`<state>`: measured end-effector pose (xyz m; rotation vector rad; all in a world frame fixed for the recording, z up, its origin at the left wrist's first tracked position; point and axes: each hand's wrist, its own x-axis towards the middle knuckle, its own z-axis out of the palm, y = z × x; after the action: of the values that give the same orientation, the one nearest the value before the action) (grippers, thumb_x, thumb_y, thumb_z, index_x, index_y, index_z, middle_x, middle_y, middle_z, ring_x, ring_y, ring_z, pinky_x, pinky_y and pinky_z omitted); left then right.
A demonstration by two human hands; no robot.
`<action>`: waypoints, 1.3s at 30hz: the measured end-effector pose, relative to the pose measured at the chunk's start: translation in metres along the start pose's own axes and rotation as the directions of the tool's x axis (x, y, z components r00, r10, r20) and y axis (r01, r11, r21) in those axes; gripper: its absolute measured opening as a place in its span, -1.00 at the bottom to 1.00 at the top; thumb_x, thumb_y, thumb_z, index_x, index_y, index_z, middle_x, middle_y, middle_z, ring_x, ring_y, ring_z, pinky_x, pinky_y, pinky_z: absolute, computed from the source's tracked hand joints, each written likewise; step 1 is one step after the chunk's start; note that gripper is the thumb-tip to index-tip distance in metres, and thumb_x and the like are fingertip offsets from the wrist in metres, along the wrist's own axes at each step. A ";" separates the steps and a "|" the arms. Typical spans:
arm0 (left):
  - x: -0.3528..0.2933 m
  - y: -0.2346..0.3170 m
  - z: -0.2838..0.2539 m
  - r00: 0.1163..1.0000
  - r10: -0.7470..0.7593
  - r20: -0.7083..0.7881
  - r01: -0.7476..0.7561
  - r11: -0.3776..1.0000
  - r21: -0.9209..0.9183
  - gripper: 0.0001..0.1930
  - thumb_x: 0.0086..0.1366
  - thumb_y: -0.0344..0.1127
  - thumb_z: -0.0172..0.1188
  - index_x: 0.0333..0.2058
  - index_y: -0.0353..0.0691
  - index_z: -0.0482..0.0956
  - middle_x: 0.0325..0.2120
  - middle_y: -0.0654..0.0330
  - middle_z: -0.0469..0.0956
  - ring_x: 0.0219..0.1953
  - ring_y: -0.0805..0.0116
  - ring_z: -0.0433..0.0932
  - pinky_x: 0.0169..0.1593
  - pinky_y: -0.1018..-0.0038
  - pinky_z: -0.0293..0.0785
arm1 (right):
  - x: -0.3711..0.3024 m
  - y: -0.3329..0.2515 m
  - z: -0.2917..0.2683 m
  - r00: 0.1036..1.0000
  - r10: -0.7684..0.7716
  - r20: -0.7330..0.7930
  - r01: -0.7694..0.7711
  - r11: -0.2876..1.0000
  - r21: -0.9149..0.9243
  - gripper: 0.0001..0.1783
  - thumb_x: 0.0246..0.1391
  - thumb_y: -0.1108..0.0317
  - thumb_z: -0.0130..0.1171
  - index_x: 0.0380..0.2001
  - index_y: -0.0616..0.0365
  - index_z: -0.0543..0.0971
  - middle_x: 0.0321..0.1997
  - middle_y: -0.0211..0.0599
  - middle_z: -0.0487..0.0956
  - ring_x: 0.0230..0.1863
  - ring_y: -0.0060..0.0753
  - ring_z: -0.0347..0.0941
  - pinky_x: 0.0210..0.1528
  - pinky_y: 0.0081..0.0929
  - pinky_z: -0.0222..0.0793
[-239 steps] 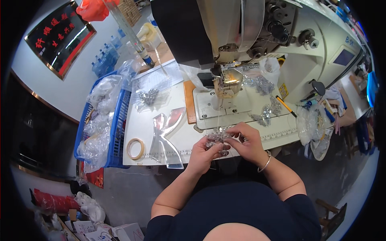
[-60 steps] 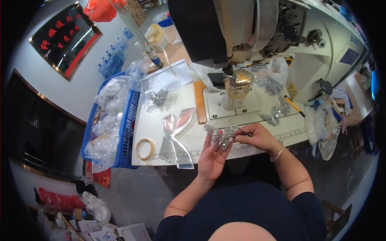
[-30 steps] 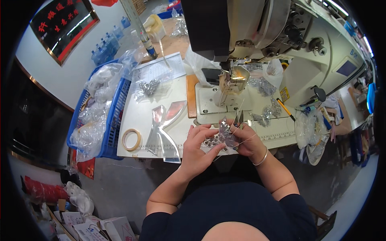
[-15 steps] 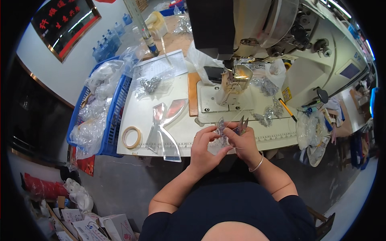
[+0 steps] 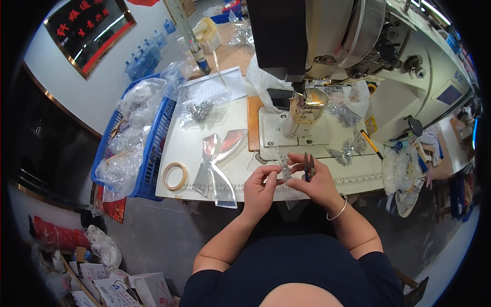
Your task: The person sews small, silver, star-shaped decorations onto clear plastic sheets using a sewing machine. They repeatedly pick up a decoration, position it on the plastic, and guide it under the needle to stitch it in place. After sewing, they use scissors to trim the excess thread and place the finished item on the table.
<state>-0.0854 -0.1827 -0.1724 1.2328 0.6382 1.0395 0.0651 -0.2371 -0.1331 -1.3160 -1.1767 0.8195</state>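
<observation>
Both hands are in front of the sewing machine, over the table's near edge. My left hand point(image 5: 260, 190) is closed, pinching a small glittery silver-clear piece point(image 5: 285, 169) between thumb and fingers. My right hand point(image 5: 318, 183) holds a pair of thread snips point(image 5: 309, 167) against the palm, blades pointing away from me. Its forefinger and thumb are spread at the far and near ends of the silver piece; whether both touch it I cannot tell. The sewing machine's needle area point(image 5: 303, 105) is just beyond. Clear curved plastic pieces point(image 5: 225, 189) lie left of my hands.
A tape roll point(image 5: 175, 176) lies at the table's near left, beside a blue basket point(image 5: 148, 180) of plastic bags. More glittery pieces point(image 5: 348, 149) and a yellow pen point(image 5: 371, 144) lie to the right. Bagged silver pieces point(image 5: 199, 110) rest near papers point(image 5: 231, 84).
My right thumb has moved away from my left fingers toward the near end of the silver piece. My hands are slightly further apart, and the whole view has shifted a little.
</observation>
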 end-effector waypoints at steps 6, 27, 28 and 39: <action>0.000 -0.005 0.005 1.000 -0.008 0.027 0.003 0.985 0.173 -0.84 0.16 -0.49 0.13 -0.28 -0.34 0.39 -0.22 0.13 0.48 -0.33 0.49 0.52 -0.35 0.61 0.46 | -0.003 0.006 -0.001 0.997 -0.057 -0.055 0.046 0.983 -0.179 -0.63 -0.13 0.45 0.28 -0.16 0.26 0.54 -0.35 -0.29 0.61 -0.28 -0.56 0.51 -0.20 -0.59 0.39; 0.005 0.006 -0.007 0.993 -0.109 0.048 0.109 0.994 0.015 -0.95 0.20 -0.49 0.14 -0.39 -0.35 0.49 -0.47 0.21 0.51 -0.45 0.53 0.50 -0.31 0.61 0.47 | -0.002 -0.016 -0.017 0.931 -0.364 -0.041 0.262 0.740 -0.619 -0.61 -0.15 0.29 0.30 -0.18 0.17 0.57 -0.39 -0.40 0.51 -0.52 -0.45 0.35 -0.41 -0.50 0.32; 0.005 0.007 -0.006 0.995 -0.095 0.043 0.092 0.993 0.072 -0.95 0.20 -0.49 0.14 -0.39 -0.35 0.48 -0.47 0.21 0.52 -0.44 0.52 0.50 -0.31 0.61 0.48 | -0.006 -0.030 -0.022 0.867 -0.498 0.018 0.329 0.544 -0.772 -0.57 -0.18 0.26 0.31 -0.16 0.15 0.56 -0.35 -0.41 0.50 -0.51 -0.42 0.34 -0.41 -0.48 0.32; 0.003 0.010 0.004 0.995 -0.044 0.085 0.024 0.973 0.230 -0.96 0.20 -0.53 0.14 -0.39 -0.37 0.48 -0.48 0.19 0.52 -0.44 0.52 0.52 -0.33 0.61 0.50 | -0.010 -0.019 -0.033 0.742 -0.506 0.440 0.566 0.123 -0.815 -0.66 -0.26 0.38 0.14 -0.27 -0.02 0.59 -0.39 -0.58 0.48 -0.50 -0.59 0.34 -0.50 -0.59 0.17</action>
<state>-0.0835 -0.1816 -0.1617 1.4561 0.7220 0.8941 0.0903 -0.2582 -0.1121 -1.5031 -2.1665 -0.5643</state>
